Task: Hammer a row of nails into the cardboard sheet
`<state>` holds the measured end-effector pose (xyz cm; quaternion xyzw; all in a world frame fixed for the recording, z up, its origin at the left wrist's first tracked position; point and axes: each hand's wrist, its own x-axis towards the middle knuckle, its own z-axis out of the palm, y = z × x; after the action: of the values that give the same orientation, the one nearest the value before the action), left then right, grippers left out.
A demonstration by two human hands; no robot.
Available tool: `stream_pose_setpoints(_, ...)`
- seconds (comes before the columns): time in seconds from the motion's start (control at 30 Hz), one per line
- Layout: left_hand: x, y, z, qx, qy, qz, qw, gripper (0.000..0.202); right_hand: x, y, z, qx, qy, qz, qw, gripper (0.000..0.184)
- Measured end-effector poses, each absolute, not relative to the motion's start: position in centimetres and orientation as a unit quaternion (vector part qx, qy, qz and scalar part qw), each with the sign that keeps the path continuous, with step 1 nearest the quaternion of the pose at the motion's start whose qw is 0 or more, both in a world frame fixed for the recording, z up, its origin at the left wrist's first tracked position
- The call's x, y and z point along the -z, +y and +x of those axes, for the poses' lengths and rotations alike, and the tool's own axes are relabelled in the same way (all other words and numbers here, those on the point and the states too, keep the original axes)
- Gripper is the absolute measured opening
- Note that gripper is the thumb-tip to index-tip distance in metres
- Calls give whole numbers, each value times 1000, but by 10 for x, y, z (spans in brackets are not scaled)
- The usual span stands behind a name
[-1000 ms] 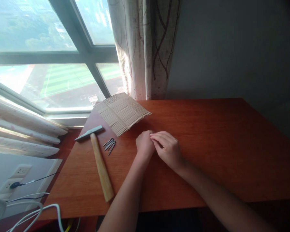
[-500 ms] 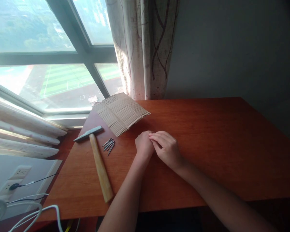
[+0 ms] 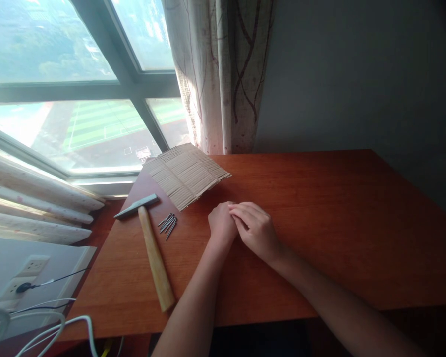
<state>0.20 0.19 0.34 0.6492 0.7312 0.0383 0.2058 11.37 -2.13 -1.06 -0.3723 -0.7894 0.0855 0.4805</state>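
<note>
Nails [image 3: 168,225]: loose bunch on worktop [image 3: 338,213], at 9 o'clock from the grip, near the left hand [image 3: 221,220] but apart from it. Hammer [image 3: 155,258] beyond them, between 8 and 9 o'clock, head at its 11 o'clock end. Cardboard [image 3: 189,173] at 10 to 11 o'clock. Grip: left hand curled, right hand [image 3: 258,225] with fingers bent, tips meeting the left; cannot tell whether anything is held. Palm sides hidden. Forearms [image 3: 199,292] cut off toward 7 and 4 o'clock. Dotted patch [image 3: 173,155] at cardboard's far edge: too small to make out.
</note>
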Motion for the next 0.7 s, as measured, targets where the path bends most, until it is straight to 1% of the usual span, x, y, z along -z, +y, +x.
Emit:
stream_pose_setpoints(0.13,-2,2,-1,-46,724,656,209,25,11,-21,115,-93,-790,-373,478,19)
stream_pose_setpoints(0.4,2,4,3,-28,729,658,186,29,14,-16,116,-103,-792,-383,465,23)
stream_pose_setpoints(0.57,0,4,3,-25,732,656,183,34,17,-17,116,-64,-802,-376,459,22)
stream_pose_setpoints(0.7,0,6,1,-26,731,655,189,33,16,-19,115,-54,-812,-364,453,25)
